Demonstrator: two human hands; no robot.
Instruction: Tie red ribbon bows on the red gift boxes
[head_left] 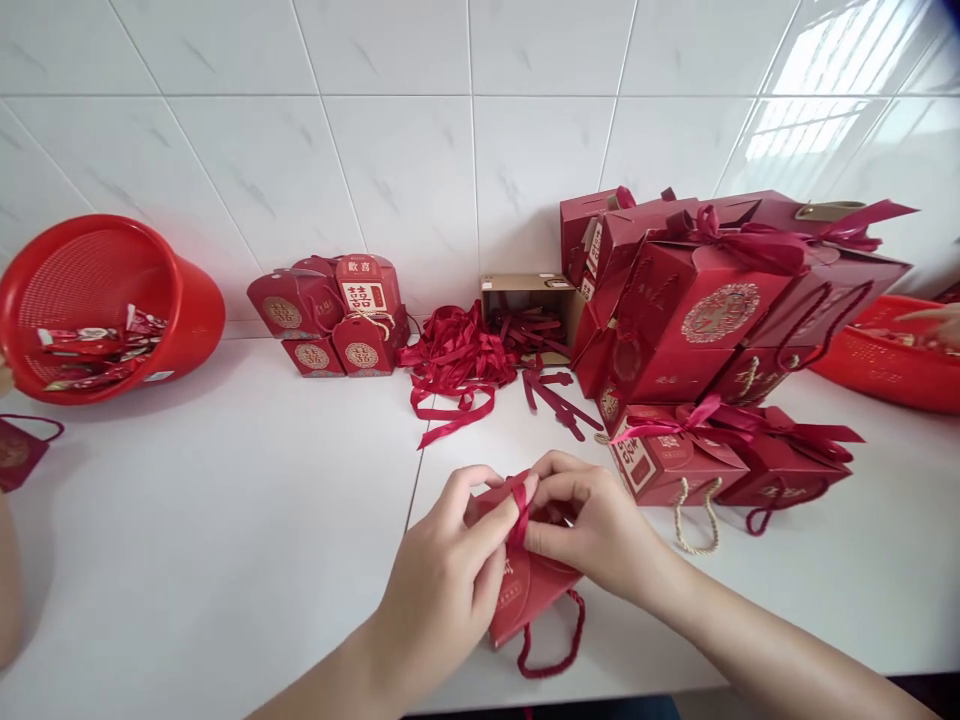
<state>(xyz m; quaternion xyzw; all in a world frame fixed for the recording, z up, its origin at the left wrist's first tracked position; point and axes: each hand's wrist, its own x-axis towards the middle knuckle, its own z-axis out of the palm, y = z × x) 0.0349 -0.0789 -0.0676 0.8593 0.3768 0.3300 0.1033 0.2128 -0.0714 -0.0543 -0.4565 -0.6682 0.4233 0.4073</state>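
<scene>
Lying between the two bare hands near the front edge of the white tabletop (pixel 270 540), a red printed gift box (pixel 536 595) is being worked on; a crimson satin ribbon (pixel 519 515) is pinched at its top by the fingertips of the left hand (pixel 450 555) and of the right hand (pixel 600 520); neither hand is released, though whether a knot has been formed beneath the fingers cannot be told. No finished bow is shown on this box yet, so its tying is judged to be partly done; by contrast, bows are already borne by several boxes in the tall stack (pixel 697 310) and by the front pair of boxes (pixel 679 455) at right; on the small cluster of boxes (pixel 364 345) by the wall, no satin bow can be made out, and plenty of ribbon is left in the tangled heap (pixel 457 350). Smooth, faintly glossy card is suggested by the folded panels, with gold round medallions printed on some; a looped handle (pixel 577 640) of thick twisted red cord is attached to the box in hand; perforated plastic is seen in the round red basket (pixel 199 310), in which shiny wrapped sweets (pixel 82 340) are held; flat dark-red strips (pixel 562 405) are scattered beside an open cardboard carton (pixel 521 283).
</scene>
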